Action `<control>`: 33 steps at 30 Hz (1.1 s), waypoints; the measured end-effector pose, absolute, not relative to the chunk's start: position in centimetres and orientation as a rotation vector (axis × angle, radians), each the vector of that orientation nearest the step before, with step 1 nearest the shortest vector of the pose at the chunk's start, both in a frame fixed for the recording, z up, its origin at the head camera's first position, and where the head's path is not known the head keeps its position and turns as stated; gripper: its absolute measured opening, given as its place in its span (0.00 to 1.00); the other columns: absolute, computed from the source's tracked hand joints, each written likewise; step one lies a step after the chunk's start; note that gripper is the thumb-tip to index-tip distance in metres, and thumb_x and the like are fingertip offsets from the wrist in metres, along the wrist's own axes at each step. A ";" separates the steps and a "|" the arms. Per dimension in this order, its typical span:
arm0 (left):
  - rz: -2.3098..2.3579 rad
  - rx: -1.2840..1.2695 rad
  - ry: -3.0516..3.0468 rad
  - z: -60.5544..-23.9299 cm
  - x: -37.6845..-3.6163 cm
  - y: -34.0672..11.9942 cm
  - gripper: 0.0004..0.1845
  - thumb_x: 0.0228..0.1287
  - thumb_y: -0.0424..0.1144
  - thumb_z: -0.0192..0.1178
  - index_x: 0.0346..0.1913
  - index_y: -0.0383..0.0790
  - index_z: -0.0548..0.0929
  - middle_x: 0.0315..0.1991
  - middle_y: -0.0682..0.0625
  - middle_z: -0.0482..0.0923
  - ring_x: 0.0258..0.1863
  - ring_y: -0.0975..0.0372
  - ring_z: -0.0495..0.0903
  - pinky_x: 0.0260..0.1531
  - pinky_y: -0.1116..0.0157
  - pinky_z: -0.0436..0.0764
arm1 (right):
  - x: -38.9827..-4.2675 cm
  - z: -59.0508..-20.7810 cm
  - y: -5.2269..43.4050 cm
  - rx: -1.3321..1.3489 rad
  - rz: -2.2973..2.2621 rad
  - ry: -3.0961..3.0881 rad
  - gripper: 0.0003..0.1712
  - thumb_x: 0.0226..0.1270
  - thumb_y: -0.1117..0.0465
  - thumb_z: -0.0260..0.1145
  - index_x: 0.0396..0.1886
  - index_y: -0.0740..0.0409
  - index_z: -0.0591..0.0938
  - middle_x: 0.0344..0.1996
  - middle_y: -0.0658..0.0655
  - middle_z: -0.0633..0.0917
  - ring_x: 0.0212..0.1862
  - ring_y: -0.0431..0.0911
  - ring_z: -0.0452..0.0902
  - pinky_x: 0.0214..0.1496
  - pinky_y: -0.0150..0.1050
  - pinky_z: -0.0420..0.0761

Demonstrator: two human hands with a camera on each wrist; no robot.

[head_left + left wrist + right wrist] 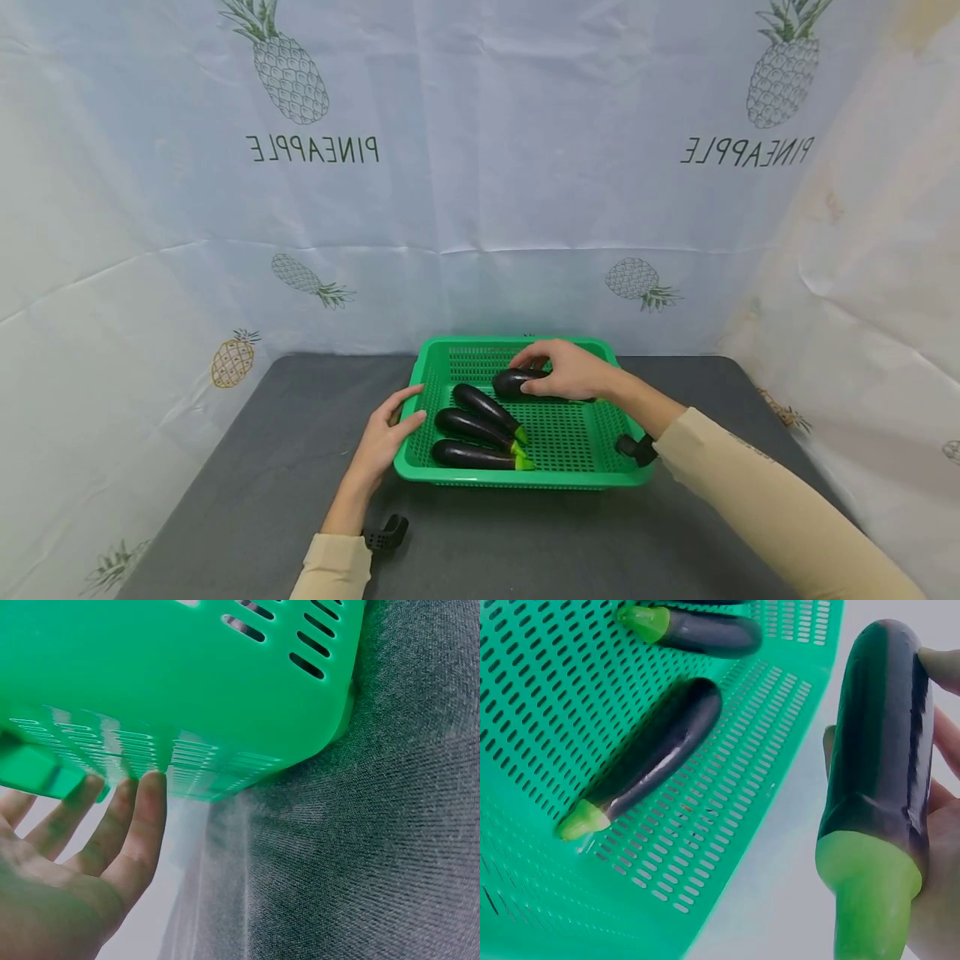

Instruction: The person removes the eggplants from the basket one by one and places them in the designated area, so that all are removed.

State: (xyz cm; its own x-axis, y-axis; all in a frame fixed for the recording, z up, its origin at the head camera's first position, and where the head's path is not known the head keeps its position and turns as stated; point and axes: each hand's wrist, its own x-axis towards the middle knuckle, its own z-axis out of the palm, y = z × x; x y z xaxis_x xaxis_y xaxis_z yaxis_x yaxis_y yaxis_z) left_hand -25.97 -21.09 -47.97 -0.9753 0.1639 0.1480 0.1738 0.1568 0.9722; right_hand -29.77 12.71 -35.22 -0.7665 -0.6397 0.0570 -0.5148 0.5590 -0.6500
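Note:
A green plastic basket [525,478] with slotted walls holds three dark eggplants on its left side: a back one [483,405], a middle one [472,426] and a front one [474,455], green stem ends toward the right. My right hand [576,372] grips another eggplant [877,750] over the back of the basket, thumb and fingers on opposite sides of its dark body. In the right wrist view its green stem end points down. My left hand [381,440] is at the basket's left side, fingers extended; in the left wrist view the fingertips [152,787] are right at the slotted wall.
The basket stands on a dark grey cloth-covered table [495,550], near its back edge. A white curtain [517,192] printed with pineapples hangs behind and on both sides. Each wrist wears a black camera, the left one [387,533] just in front of the basket.

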 end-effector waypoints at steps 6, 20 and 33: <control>-2.002 -0.344 -2.381 -47.9 -25.9 -21.0 0.29 0.74 0.46 0.62 0.74 0.50 0.70 0.78 0.45 0.58 0.77 0.52 0.59 0.67 0.43 0.68 | -28.6 -35.1 13.1 -0.996 -1.008 2.602 0.21 0.71 0.57 0.68 0.61 0.56 0.82 0.50 0.53 0.82 0.51 0.49 0.77 0.50 0.45 0.80; -2.005 -0.337 -2.390 -47.9 -26.0 -20.9 0.29 0.74 0.46 0.62 0.74 0.50 0.70 0.78 0.45 0.57 0.77 0.51 0.58 0.68 0.43 0.68 | -26.2 -34.0 14.6 -1.066 -1.043 2.677 0.20 0.71 0.57 0.69 0.60 0.55 0.83 0.49 0.50 0.82 0.48 0.45 0.76 0.47 0.45 0.81; -1.990 -0.341 -2.396 -47.9 -26.0 -21.1 0.28 0.74 0.46 0.62 0.74 0.51 0.70 0.78 0.46 0.57 0.78 0.51 0.57 0.68 0.43 0.67 | -23.7 -32.6 16.3 -1.094 -1.049 2.779 0.20 0.69 0.57 0.71 0.60 0.47 0.84 0.52 0.43 0.82 0.51 0.41 0.75 0.53 0.49 0.81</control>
State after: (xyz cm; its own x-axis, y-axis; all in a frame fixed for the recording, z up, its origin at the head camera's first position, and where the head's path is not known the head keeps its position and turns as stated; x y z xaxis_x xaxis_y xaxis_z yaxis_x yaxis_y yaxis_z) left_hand -25.96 -21.10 -47.93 -0.9763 0.1611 0.1447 0.1718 0.1692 0.9705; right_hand -23.71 16.28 -32.65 -0.7607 -0.5990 0.2500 -0.6147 0.5413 -0.5737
